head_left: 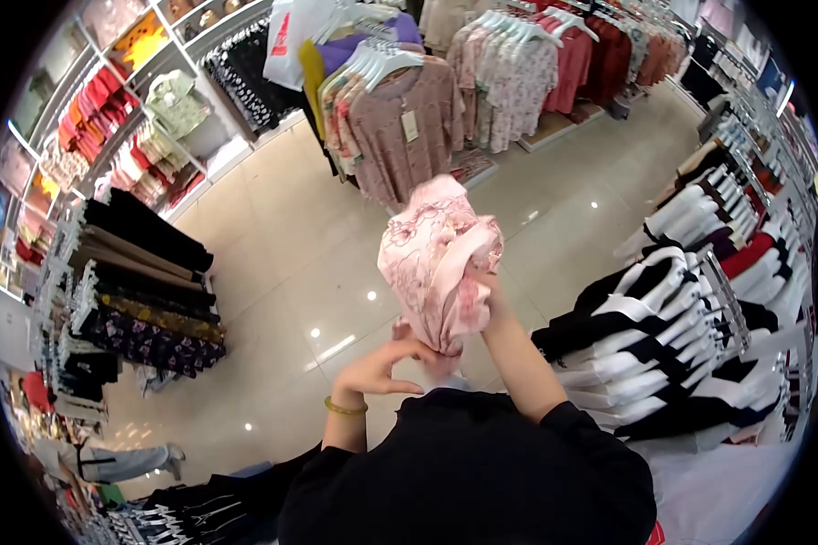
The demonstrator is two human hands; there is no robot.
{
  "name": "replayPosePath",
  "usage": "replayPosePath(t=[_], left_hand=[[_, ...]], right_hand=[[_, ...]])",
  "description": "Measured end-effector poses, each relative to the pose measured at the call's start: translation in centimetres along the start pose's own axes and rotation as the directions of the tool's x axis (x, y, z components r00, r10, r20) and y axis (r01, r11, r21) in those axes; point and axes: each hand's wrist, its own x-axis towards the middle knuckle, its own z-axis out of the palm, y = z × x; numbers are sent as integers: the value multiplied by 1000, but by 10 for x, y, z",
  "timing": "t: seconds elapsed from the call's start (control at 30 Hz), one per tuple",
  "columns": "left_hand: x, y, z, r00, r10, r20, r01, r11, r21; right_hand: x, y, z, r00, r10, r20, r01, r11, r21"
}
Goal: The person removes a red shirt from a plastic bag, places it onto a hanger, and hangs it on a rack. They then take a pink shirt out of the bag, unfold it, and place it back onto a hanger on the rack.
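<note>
Garment [438,254]: pink patterned cloth, bunched up, being held in the air above the floor, in front of the person's chest.
Right hand [483,289]: gripping the garment's right side, fingers closing into the folds; most of the hand is hiding behind the cloth.
Left hand [384,363]: curling at the garment's hanging lower end, fingertips touching the cloth there; I cannot tell whether it is pinching it.
Bracelet [345,410]: thin, gold, sitting on the left wrist.
Sleeves [482,472]: black, covering both upper arms and filling the lower middle of the view.
Floor [291,263]: pale glossy tiles, reflecting ceiling lights.
Striped rack [673,336]: black and white tops hanging just to the right of the right arm.
Dark rack [145,291]: black and patterned clothes hanging well apart on the left.
Far racks [482,82]: pink, mauve and red tops on white hangers, hanging beyond the garment.
Wall shelves [109,118]: folded colourful clothes stacking along the upper left.
</note>
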Motion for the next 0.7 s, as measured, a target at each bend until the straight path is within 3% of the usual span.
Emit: replayPosePath(t=[0.03,0.07,0.1,0.13,0.17,0.2,0.23,0.3,0.33,0.37,0.43,0.47,0.53,0.63,0.7], left_hand=[[-4,-12,-4,1000,-3,-18,3,1000,-7],[-4,-23,-5,972,8,-235,-63,972,-227],[-4,-32,-3,897,-29,-442,-177,891,-418],[-2,-37,-2,886,-36,-463,-188,884,-428],[3,-42,-2,825,-58,-562,-381,678,-629],[8,-48,-3,755,-112,-646,-562,398,-726],[13,-55,-6,736,-128,-665,-581,386,-717],[23,-71,-20,453,-480,-751,-543,520,-659],[28,-68,-29,334,-561,-757,-537,547,-642],[27,-75,-39,317,-573,-756,-549,540,-639],[19,-88,-52,261,-638,-725,-594,486,-641],[20,-85,-64,226,-647,-728,-612,487,-623],[10,-99,-89,176,-663,-727,-608,508,-610],[10,-117,-135,75,-656,-751,-618,560,-552],[14,-114,-167,43,-696,-716,-635,535,-558]], right_hand=[[6,-2,1,993,100,57,-88,980,-179],[11,0,6,981,171,-97,-194,920,-340],[16,2,13,976,192,-103,-216,914,-343],[21,2,29,986,162,-49,-151,712,-686],[27,5,43,986,165,20,-48,399,-916],[37,8,53,987,138,77,32,302,-953],[45,8,49,983,171,65,11,300,-954],[61,1,37,989,85,-123,-141,269,-953],[71,-4,31,988,-21,-155,-138,356,-924],[82,-11,25,972,-127,-199,-125,437,-891],[103,-26,21,920,-290,-264,-136,397,-908],[111,-32,10,918,-273,-288,-164,398,-902],[138,-46,-13,830,-463,-312,-41,506,-861],[188,-58,-36,815,-529,-236,5,414,-910],[222,-59,-42,817,-512,-265,-7,451,-893]])
